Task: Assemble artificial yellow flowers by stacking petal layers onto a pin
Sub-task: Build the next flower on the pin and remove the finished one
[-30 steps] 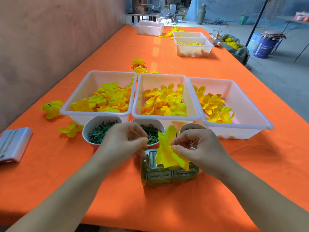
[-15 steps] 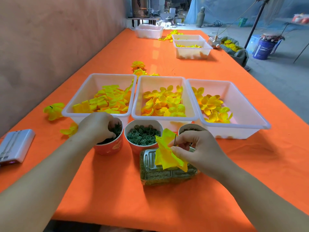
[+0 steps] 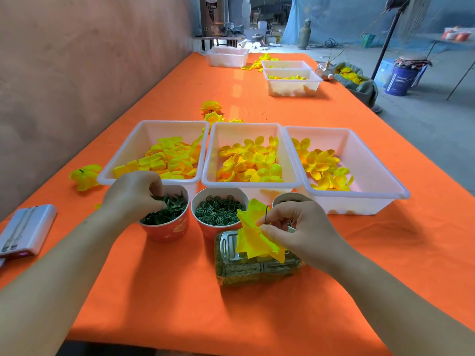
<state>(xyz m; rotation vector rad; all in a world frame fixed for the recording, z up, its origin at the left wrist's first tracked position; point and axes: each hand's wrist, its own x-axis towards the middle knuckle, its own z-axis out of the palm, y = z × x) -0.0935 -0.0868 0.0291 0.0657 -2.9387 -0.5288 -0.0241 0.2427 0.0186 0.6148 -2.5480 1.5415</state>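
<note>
Thumb and forefinger of the right hand [image 3: 298, 227] pinch a yellow petal layer [image 3: 250, 237] threaded on the dark pin [image 3: 266, 213], just above a clear bottle [image 3: 246, 271]. The left hand [image 3: 131, 194] has its fingers curled into the cup [image 3: 167, 232] of green leaf bits [image 3: 167, 211], can't tell if it's grabbed one. The blue bucket [image 3: 403, 78] has a label, but it's unreadable.

I can read no text anywhere in this view. The blue bucket [image 3: 403, 80] beyond the bench [image 3: 180, 291] carries a white label with lines of print, but they are too small and blurred for me to make out. The left red cup [image 3: 167, 228] has a yellow pattern on its side, and I cannot tell whether it includes any letters.
</note>
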